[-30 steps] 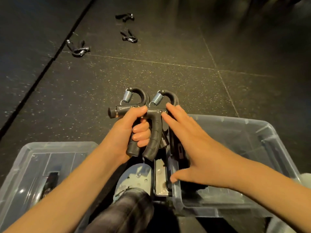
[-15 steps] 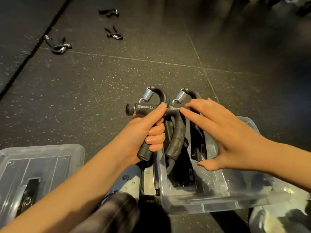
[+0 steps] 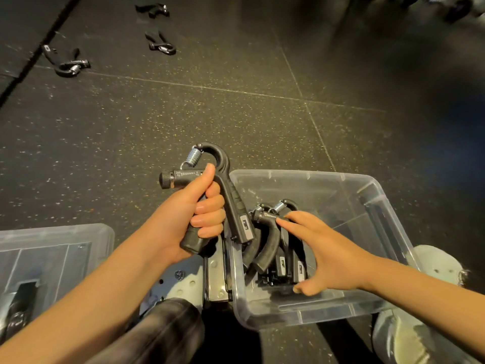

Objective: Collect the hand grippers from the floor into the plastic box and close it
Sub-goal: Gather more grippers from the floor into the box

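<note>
My left hand [image 3: 194,211] grips one handle of a black hand gripper [image 3: 231,195] with a silver spring, held upright just left of the clear plastic box [image 3: 367,195]. Inside the box, several black hand grippers [image 3: 267,248] stand packed at the left wall. My right hand [image 3: 322,253] reaches into the box, its straight fingers touching the top of the nearest one. Three more hand grippers lie far off on the floor: one at the far left [image 3: 65,63] and two further back [image 3: 160,44], [image 3: 154,9].
The clear box lid [image 3: 52,248] lies on the floor at the lower left. My legs and light shoes [image 3: 435,269] flank the box. The floor is dark speckled rubber with a seam line [image 3: 210,88] running across.
The second gripper went down into the box under my right hand. My left hand keeps only one gripper and has lifted slightly. The camera view shifted left.
</note>
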